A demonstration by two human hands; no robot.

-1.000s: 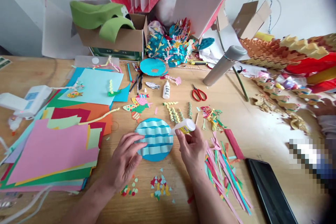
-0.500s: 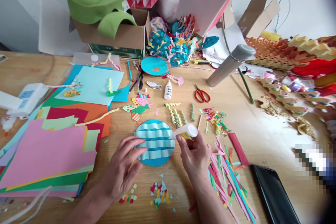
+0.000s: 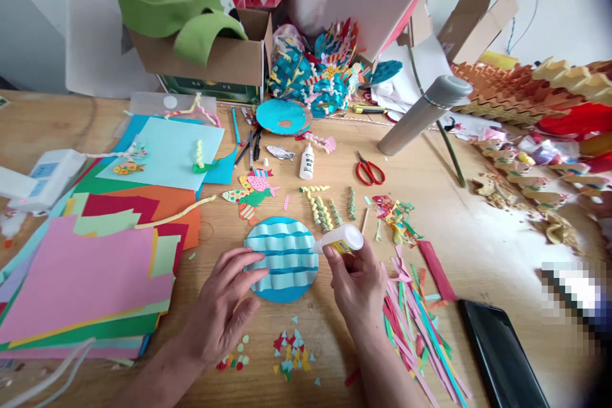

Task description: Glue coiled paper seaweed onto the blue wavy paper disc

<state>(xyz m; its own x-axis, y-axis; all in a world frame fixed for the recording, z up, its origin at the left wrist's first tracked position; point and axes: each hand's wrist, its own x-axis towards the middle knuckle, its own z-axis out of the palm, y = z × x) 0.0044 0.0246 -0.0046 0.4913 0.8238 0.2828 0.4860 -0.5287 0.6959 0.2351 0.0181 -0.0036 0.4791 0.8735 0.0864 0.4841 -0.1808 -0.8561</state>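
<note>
A round blue paper disc (image 3: 287,296) lies on the table, crossed by several wavy pale-blue paper strips (image 3: 289,261). My left hand (image 3: 227,303) rests at its left edge, fingers spread and fingertips on the strips. In my right hand (image 3: 356,280) is a white glue bottle (image 3: 347,239) with a yellow label, tilted so its nozzle points left at the disc's right edge. Whether the tip touches the paper I cannot tell. Twisted yellow and green paper curls (image 3: 321,211) lie just beyond the disc, and cut paper fish (image 3: 258,186) sit to their left.
Coloured paper sheets (image 3: 95,274) are stacked at left. Red scissors (image 3: 370,172), a second glue bottle (image 3: 306,162) and a grey flask (image 3: 423,115) stand or lie farther back. Paper strips (image 3: 421,331) and a black phone (image 3: 502,350) are at right; small paper bits (image 3: 294,354) lie in front.
The view has shifted slightly. My left hand keeps its place on the disc, and the glue bottle in my right hand stays at the disc's right edge, barely moved.
</note>
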